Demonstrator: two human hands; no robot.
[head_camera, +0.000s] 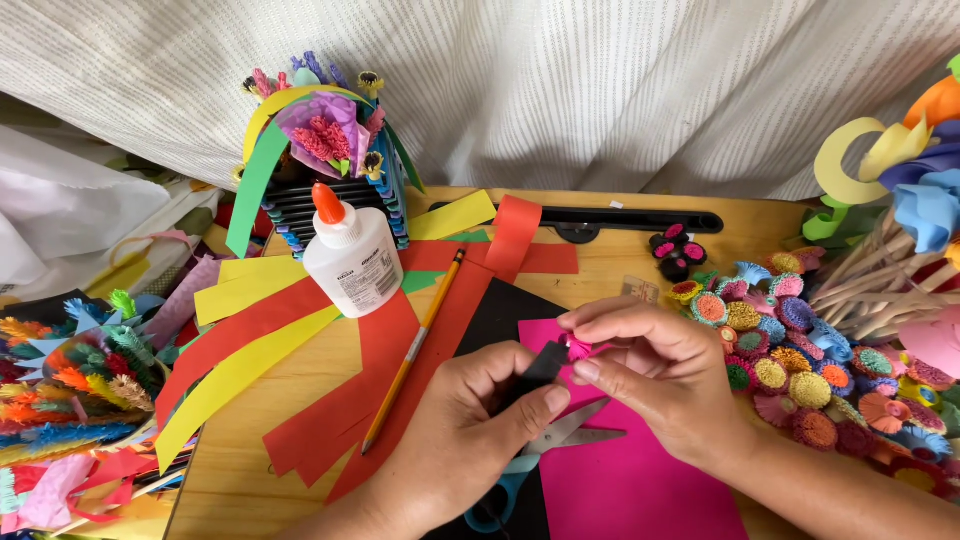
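Low in the middle of the frame the left hand (480, 410) is curled, thumb and fingers pinching a black strip (541, 364), while the right hand (655, 375) closes its fingertips on a small pink paper coil (578, 348) at the strip's tip. They work above a pink sheet (630, 480) and scissors (560, 440), with bare wood only at lower left, paper flowers (800, 380) crowding the right edge. Upper left stands a white glue bottle (352, 260) with an orange cap, a pencil (415, 350) beside it.
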